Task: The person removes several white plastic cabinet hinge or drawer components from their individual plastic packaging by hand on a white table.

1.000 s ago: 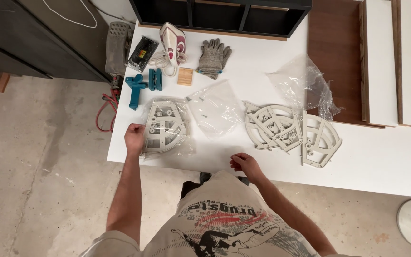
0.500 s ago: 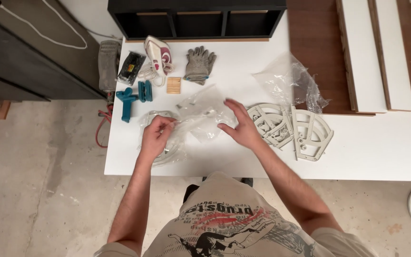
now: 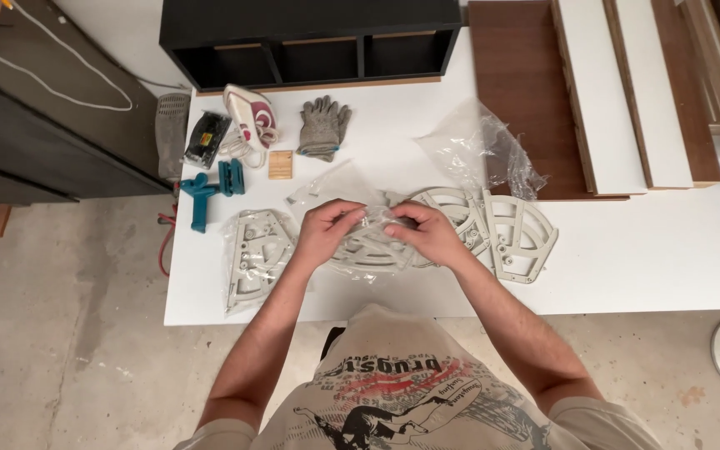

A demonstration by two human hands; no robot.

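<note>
Both of my hands meet over the middle of the white table (image 3: 643,258). My left hand (image 3: 327,229) and my right hand (image 3: 425,231) each pinch the top of a clear plastic bag (image 3: 368,242) that holds a grey fan-shaped plastic bracket. The bag lies on the table under my fingers. Another bagged grey bracket (image 3: 256,254) rests to the left of my left hand. Two unwrapped grey brackets (image 3: 510,229) lie just right of my right hand.
An empty crumpled clear bag (image 3: 485,150) sits behind the brackets. At the back left are a grey work glove (image 3: 323,125), a clothes iron (image 3: 250,117), a small wooden block (image 3: 280,164) and a blue clamp (image 3: 206,192). A black shelf unit (image 3: 310,42) and stacked boards (image 3: 618,92) stand behind.
My hands left the left bagged bracket and came together at the table's middle. They now grip a bagged bracket there between them.
</note>
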